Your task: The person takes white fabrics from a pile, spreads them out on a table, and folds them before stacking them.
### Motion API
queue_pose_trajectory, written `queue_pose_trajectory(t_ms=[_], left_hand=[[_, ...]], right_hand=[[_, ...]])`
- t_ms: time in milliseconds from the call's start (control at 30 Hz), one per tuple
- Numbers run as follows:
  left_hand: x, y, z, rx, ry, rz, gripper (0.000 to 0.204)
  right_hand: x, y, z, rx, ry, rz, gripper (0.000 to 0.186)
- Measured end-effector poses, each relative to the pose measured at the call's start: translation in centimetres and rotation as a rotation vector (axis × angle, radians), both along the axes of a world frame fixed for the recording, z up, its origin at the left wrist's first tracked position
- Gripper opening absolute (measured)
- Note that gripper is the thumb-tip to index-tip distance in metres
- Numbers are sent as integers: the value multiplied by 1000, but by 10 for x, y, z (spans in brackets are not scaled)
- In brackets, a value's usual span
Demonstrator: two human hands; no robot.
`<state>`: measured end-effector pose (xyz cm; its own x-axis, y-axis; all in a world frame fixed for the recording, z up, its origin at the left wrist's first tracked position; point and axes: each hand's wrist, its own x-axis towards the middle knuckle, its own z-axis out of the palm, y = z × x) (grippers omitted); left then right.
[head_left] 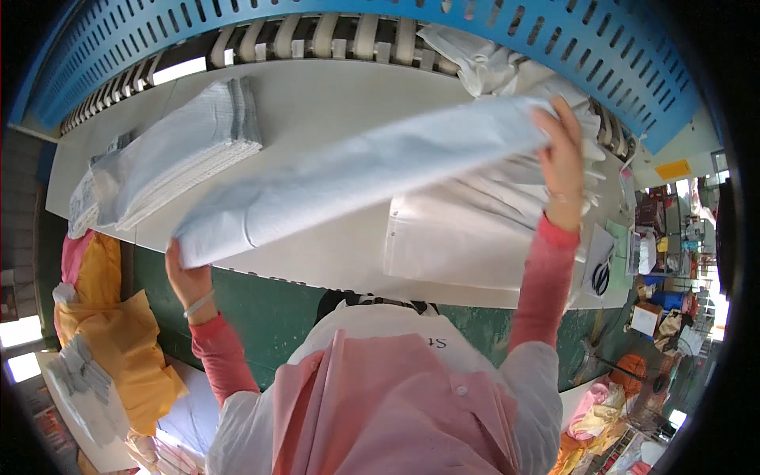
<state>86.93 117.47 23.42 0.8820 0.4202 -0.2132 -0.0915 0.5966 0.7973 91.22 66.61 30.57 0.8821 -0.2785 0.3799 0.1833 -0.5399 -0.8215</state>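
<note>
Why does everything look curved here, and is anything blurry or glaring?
Head view: the wide fisheye lens bows the white worktable and slotted blue panel; same view: the folded pale-blue cloth looks softly smeared, probably by motion; bright patches wash out near both sides.

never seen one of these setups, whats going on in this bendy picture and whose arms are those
There is no robot here: the arms belong to the person wearing the camera. It sits on their head looking down, and its fisheye lens bends straight edges. Their bare hands do the holding: the left grip and the right grip hold a long, folded, pale cloth by opposite ends, above a white table. On the table, a stack of folded cloths lies to the left and loose white fabric to the right. Beyond it is a blue slotted panel.
</note>
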Motion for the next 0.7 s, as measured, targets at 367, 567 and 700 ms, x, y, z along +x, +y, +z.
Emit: queue_pose_trajectory(t_ms=[367, 567, 700], left_hand=[[-45, 47, -132, 1470, 300, -104, 25], [-43, -54, -95, 860, 275, -618, 29], [-55, -156, -86, 222, 628, -1221, 34]], right_hand=[[88, 69, -95, -561, -116, 66, 33], [-106, -47, -116, -143, -67, -613, 25], [-251, -120, -174, 551, 94, -1250, 35]])
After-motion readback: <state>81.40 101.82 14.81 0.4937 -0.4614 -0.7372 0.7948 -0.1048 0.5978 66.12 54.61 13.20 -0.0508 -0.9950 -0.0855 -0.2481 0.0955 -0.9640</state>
